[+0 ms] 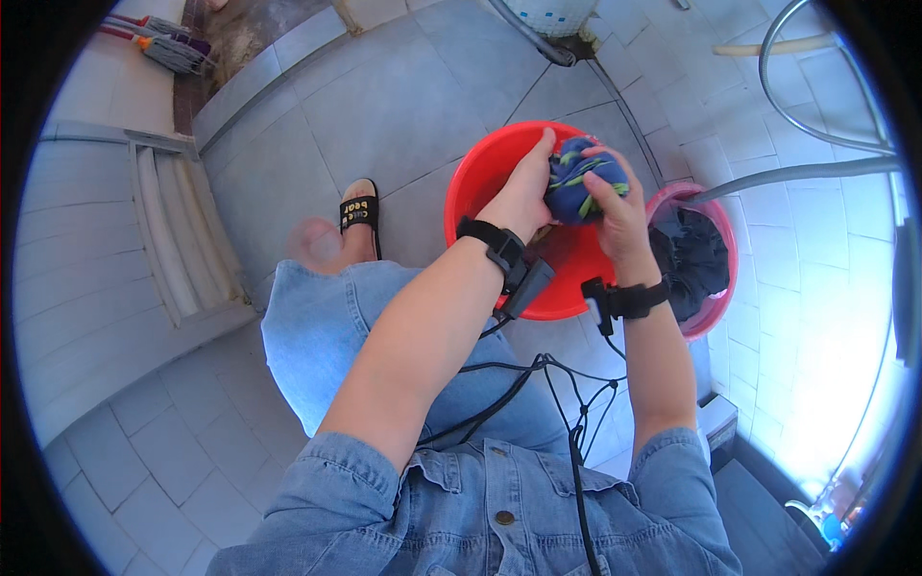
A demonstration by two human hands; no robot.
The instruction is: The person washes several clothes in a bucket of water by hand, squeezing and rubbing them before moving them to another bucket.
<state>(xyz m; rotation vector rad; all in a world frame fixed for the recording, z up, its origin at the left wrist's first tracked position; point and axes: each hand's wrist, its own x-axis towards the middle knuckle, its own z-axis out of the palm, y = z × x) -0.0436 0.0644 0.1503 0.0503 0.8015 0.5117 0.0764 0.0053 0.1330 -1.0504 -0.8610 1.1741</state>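
Observation:
A bunched-up dark blue cloth (pixel 576 182) with green streaks is squeezed between my two hands above a red basin (pixel 471 197). My left hand (pixel 526 187) presses against the cloth's left side, its thumb side toward the top. From the right, my right hand (pixel 622 206) wraps its fingers and thumb round the cloth. What the basin holds below my hands is mostly hidden. Each wrist wears a black strap with a small device, and black cables (pixel 576 422) run from them down across my denim clothes.
Right of the red basin stands a pink bucket (pixel 732 252) with black cloth (pixel 688 259) in it, and a grey hose (pixel 797 178) reaches over its rim. A tiled wall rises on the right. My sandalled foot (pixel 359 216) rests on the tiles; mops (pixel 168 48) lie far left.

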